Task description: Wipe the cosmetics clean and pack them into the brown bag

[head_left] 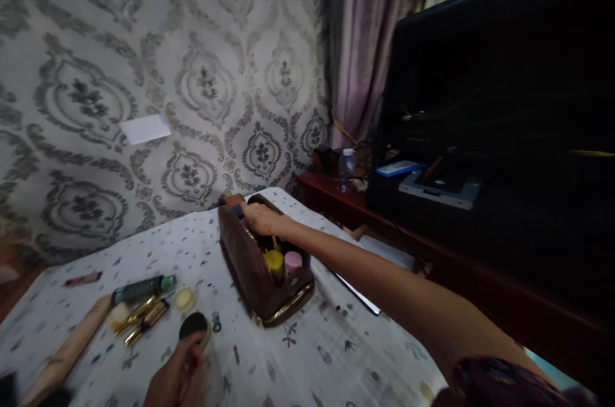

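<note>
A brown cosmetic bag (240, 266) stands unzipped on the patterned white bedding. My right hand (262, 218) reaches into its far end, fingers closed by a small dark-blue item (239, 210) that I cannot identify. In the bag's near end sit a yellow-lidded container (273, 263) and a pink-lidded one (293, 261). My left hand (177, 372), slightly blurred, has its curled fingers on a small round jar with a dark green lid (192, 326). Just beyond the jar lies a pale yellow round pot (185, 299).
Left on the bedding are gold tubes (141, 318), a dark bottle with a green cap (144, 290) and a reddish tube (83, 279). A long tan shape (72, 346) stretches toward the bottle. Right stands a reddish-brown table (331, 186) with a clear bottle (346, 170) and a large black screen (480, 106).
</note>
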The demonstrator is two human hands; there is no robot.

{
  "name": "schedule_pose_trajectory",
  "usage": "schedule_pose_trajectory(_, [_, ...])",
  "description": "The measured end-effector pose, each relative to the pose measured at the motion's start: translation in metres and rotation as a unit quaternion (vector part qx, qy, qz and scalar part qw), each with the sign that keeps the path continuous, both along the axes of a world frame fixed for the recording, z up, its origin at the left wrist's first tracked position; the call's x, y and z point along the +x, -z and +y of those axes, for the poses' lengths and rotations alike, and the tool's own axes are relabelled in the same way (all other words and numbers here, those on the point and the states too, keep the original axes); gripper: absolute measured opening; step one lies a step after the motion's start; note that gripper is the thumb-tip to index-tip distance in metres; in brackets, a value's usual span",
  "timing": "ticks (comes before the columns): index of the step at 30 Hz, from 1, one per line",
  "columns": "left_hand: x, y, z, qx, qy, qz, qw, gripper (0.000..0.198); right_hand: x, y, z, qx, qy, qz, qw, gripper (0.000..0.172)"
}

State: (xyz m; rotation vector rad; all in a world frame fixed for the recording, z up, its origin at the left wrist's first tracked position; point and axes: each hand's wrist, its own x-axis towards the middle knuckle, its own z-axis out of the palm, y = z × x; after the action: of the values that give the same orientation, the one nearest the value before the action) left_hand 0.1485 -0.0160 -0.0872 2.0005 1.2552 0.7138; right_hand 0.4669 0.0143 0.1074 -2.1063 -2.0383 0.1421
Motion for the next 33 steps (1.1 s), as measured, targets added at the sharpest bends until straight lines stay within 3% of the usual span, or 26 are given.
schedule_pose_trajectory(8, [0.008,-0.052,-0.029,0.106,0.143,-0.014,0.984,0.030,-0.002,0.011,0.016,-0.010,-0.006,-0.045,0.999,0.032])
schedule_pose_trajectory(16, [0.005,-0.063,-0.031,0.146,0.196,0.001,0.970,0.026,-0.004,-0.011,0.008,0.042,-0.038,-0.089,0.994,0.019])
schedule_pose_trajectory(19, [0.002,-0.066,-0.029,0.168,0.187,0.017,0.968,0.023,-0.019,-0.018,-0.009,0.162,-0.029,-0.061,0.984,0.020])
schedule_pose_trajectory(21, [0.001,-0.068,-0.028,0.183,0.182,0.018,0.966,0.021,-0.038,-0.017,-0.027,0.293,-0.028,-0.006,0.956,0.022])
schedule_pose_trajectory(24, [0.000,-0.071,-0.027,0.203,0.166,0.014,0.965,0.019,-0.079,0.001,-0.054,0.395,-0.087,0.103,0.909,0.037])
schedule_pose_trajectory(27, [0.000,-0.070,-0.025,0.222,0.133,0.011,0.966,0.017,-0.121,0.036,-0.068,0.317,-0.186,0.194,0.910,0.049])
schedule_pose_trajectory(29, [-0.001,-0.067,-0.020,0.241,0.105,0.019,0.965,0.015,-0.144,0.063,-0.068,0.273,-0.206,0.212,0.915,0.044])
schedule_pose_trajectory(33, [-0.010,-0.068,-0.002,0.256,0.037,0.043,0.965,0.016,-0.171,0.109,-0.055,0.226,-0.174,0.223,0.932,0.014])
